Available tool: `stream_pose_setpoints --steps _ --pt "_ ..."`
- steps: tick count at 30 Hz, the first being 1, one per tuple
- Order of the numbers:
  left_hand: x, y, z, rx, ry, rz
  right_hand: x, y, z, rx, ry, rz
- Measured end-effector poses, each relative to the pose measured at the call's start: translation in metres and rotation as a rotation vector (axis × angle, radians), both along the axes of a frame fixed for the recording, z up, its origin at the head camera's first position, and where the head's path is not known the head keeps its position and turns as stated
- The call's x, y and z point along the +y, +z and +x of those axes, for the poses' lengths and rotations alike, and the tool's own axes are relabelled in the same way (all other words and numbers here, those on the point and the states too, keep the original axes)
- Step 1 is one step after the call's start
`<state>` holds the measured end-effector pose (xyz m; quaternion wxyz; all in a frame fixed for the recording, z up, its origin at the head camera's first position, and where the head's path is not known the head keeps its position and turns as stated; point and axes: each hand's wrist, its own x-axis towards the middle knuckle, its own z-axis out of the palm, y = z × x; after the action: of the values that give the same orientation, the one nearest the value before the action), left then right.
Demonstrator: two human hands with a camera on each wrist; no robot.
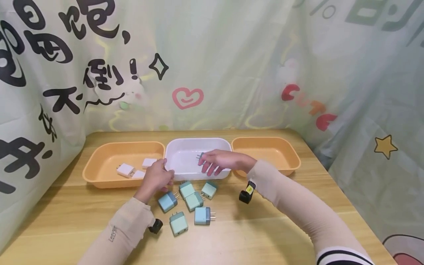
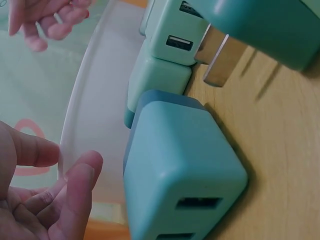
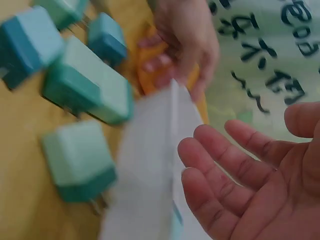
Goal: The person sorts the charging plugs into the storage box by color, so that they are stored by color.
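My right hand (image 1: 218, 161) hovers over the white tray (image 1: 179, 173), palm down and fingers loosely spread; in the right wrist view the fingers (image 3: 225, 170) hold nothing. Beneath it a charger plug (image 1: 200, 157) shows in the white tray, mostly covered by the hand. My left hand (image 1: 158, 176) is by the gap between the white tray and the left orange tray (image 1: 99, 180). Its thumb and fingers stand apart with nothing between them in the left wrist view. Just in front, a blue charger (image 1: 167, 201) and several green and blue chargers (image 1: 179, 223) lie on the table.
Three white chargers (image 1: 126, 170) are in the left orange tray. A second orange tray (image 1: 265, 141) stands at the right, touching the white one. The trays form a row along the back of the wooden table (image 1: 265, 228); a printed curtain (image 1: 232, 73) hangs behind.
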<state>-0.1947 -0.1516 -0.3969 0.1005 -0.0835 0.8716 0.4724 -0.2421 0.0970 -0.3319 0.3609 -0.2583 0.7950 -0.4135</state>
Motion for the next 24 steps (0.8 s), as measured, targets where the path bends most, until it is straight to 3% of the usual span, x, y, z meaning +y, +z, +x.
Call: stream_pose_setpoints --steps 10,13,19,24 --pt "-0.001 -0.001 0.001 0.002 0.004 0.012 -0.005 -0.032 0.04 -0.017 0.042 0.048" --pt "-0.001 -0.002 0.0 0.003 0.007 0.016 -0.005 -0.042 0.05 0.054 0.07 0.103" --pt "-0.001 -0.002 0.0 0.001 0.013 0.024 -0.007 -0.055 0.066 0.322 0.169 0.201" --pt "-0.002 -0.001 0.0 0.005 0.011 0.028 -0.007 -0.064 0.075 0.405 0.217 0.195"
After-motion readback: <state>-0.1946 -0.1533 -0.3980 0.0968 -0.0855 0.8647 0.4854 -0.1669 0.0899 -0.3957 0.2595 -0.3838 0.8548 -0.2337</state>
